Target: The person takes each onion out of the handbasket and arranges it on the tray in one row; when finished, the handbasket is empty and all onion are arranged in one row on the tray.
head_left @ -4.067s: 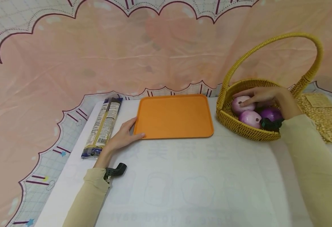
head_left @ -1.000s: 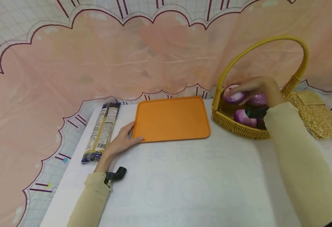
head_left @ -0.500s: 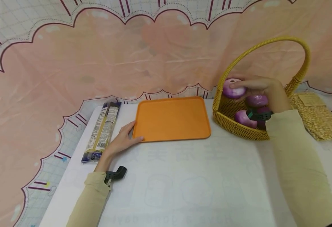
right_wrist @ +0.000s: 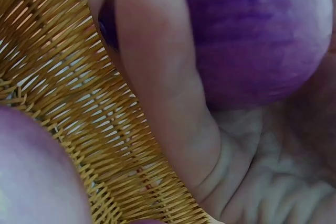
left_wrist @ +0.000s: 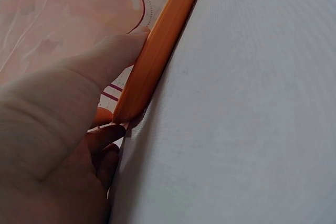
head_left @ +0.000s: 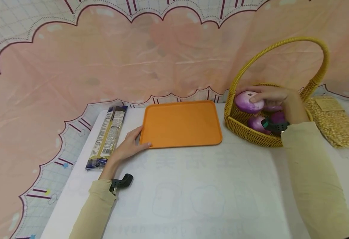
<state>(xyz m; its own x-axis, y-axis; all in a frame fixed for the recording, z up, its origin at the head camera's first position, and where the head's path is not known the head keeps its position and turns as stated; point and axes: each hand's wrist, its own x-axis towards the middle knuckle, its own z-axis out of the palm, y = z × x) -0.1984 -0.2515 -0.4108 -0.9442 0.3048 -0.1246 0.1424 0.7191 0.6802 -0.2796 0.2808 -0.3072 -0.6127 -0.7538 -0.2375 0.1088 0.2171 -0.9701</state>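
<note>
Right hand (head_left: 271,94) holding a purple onion (head_left: 248,103) at the basket (head_left: 252,136); left hand (head_left: 128,145) on the orange tray (head_left: 180,124).
On my feed, the right hand's thumb and fingers curl round the onion, dark spot upward, over the left part of the basket; I can't tell how far it clears the bottom. Other onions (head_left: 256,124) lie inside, under the arched handle (head_left: 294,39). The left hand grips the tray's near left corner, thumb on the near rim. Further out I see a long printed packet (head_left: 107,137) left of the tray and a bag of yellow kernels (head_left: 335,124) right of the basket, on the white table (head_left: 192,202).
</note>
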